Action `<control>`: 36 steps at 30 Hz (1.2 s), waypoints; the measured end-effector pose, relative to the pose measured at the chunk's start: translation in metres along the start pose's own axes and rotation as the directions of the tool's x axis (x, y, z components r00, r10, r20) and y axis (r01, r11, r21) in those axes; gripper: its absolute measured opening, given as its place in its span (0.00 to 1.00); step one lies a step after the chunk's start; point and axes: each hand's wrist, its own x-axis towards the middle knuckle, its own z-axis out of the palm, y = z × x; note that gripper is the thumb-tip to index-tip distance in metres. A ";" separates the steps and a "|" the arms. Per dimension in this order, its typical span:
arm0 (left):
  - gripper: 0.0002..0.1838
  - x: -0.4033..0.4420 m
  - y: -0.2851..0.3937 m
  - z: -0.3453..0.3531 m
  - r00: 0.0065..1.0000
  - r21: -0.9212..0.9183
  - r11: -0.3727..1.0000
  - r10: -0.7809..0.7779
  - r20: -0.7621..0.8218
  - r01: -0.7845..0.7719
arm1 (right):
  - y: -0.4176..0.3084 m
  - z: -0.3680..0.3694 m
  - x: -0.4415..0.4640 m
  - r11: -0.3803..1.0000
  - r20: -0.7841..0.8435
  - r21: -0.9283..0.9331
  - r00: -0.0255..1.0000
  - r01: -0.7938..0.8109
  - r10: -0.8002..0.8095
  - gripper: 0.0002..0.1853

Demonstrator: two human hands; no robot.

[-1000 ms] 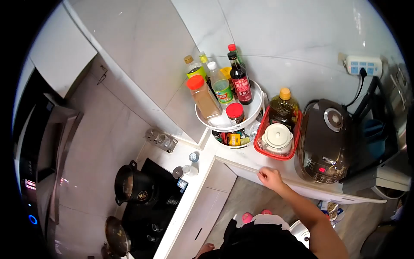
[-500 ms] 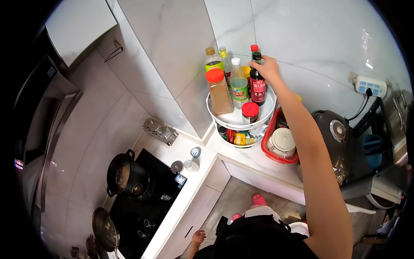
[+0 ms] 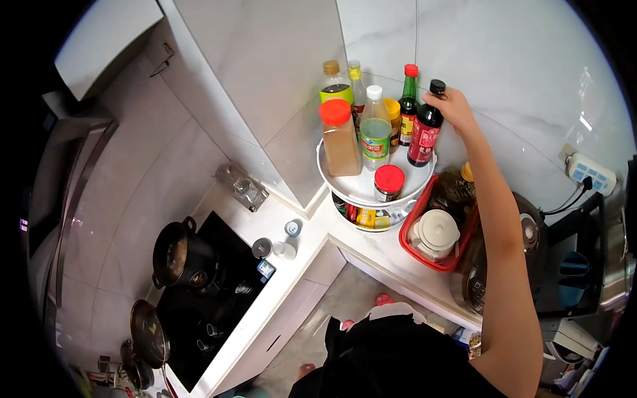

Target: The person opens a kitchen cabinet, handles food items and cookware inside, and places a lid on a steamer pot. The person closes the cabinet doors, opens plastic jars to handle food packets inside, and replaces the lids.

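My right hand (image 3: 452, 109) is closed round the neck of a dark soy sauce bottle (image 3: 424, 136) with a black cap and red label. The bottle leans slightly, its base at the right side of the white two-tier round rack (image 3: 358, 192); whether it touches the tray I cannot tell. Just left of it stands a green-necked bottle with a red cap (image 3: 409, 106). A clear bottle with a white cap (image 3: 375, 132), a red-lidded tub (image 3: 340, 142) and a small red-lidded jar (image 3: 389, 182) share the tray. Low beside my body, only a bit of my left hand (image 3: 305, 370) shows, its fingers unclear.
A red basket (image 3: 406, 232) holding a white-lidded jar (image 3: 434, 232) sits right of the rack, near a dark rice cooker (image 3: 474, 288). At left, a black pot (image 3: 178, 255) and a frying pan (image 3: 148, 331) stand by the black hob (image 3: 192, 331). A power strip (image 3: 590, 174) hangs on the wall.
My right hand has drawn the soy sauce bottle rightward, away from the red-capped bottle, and it now tilts. The view has shifted, and my left hand is mostly hidden by my body.
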 end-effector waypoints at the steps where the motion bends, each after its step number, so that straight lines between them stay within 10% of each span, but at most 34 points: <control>1: 0.11 0.010 0.007 -0.004 0.996 -0.386 0.918 -0.091 0.023 0.093 | 0.001 0.001 0.003 0.999 0.029 -0.036 0.999 0.017 -0.016 0.18; 2: 0.11 0.019 0.017 -0.010 0.982 -0.708 0.684 -0.171 0.075 0.173 | 0.000 0.005 0.006 0.999 0.032 -0.036 0.999 0.005 -0.004 0.18; 12: 0.14 0.017 0.109 -0.070 0.956 -0.642 0.717 0.130 -0.261 -0.273 | 0.003 0.013 0.007 0.968 0.039 -0.223 0.994 0.113 -0.107 0.23; 15: 0.13 0.014 0.105 -0.051 0.977 -0.666 0.722 0.067 -0.203 -0.187 | 0.007 0.007 -0.002 0.981 0.119 -0.110 0.982 0.162 -0.149 0.33; 16: 0.10 0.017 0.094 -0.042 0.975 -0.629 0.750 0.100 -0.198 -0.204 | 0.014 0.002 -0.005 0.918 -0.215 -0.385 0.957 0.099 -0.194 0.34; 20: 0.15 0.005 0.092 -0.034 0.969 -0.494 0.856 0.031 -0.244 -0.152 | -0.050 -0.021 -0.074 0.912 -0.307 0.186 0.904 0.365 -0.299 0.13; 23: 0.17 -0.008 0.102 -0.040 0.967 -0.419 0.895 0.052 -0.248 -0.155 | -0.090 0.010 -0.136 0.747 -0.001 0.515 0.872 0.420 -0.489 0.09; 25: 0.16 -0.017 0.118 -0.049 0.954 -0.403 0.898 0.054 -0.296 -0.176 | -0.084 0.072 -0.184 0.864 0.008 0.177 0.877 0.472 -0.481 0.07; 27: 0.15 -0.030 0.133 -0.063 0.939 -0.385 0.901 0.063 -0.337 -0.199 | -0.083 0.124 -0.230 0.990 0.432 0.093 0.891 0.108 -0.137 0.03; 31: 0.14 -0.018 0.124 -0.058 0.896 -0.402 0.866 0.109 -0.430 -0.298 | -0.024 0.201 -0.336 0.957 0.821 0.084 0.525 0.278 -0.224 0.06; 36: 0.12 0.002 0.080 -0.033 0.896 -0.519 0.783 0.105 -0.432 -0.343 | -0.014 0.214 -0.402 0.986 0.930 -0.001 0.362 0.167 -0.060 0.10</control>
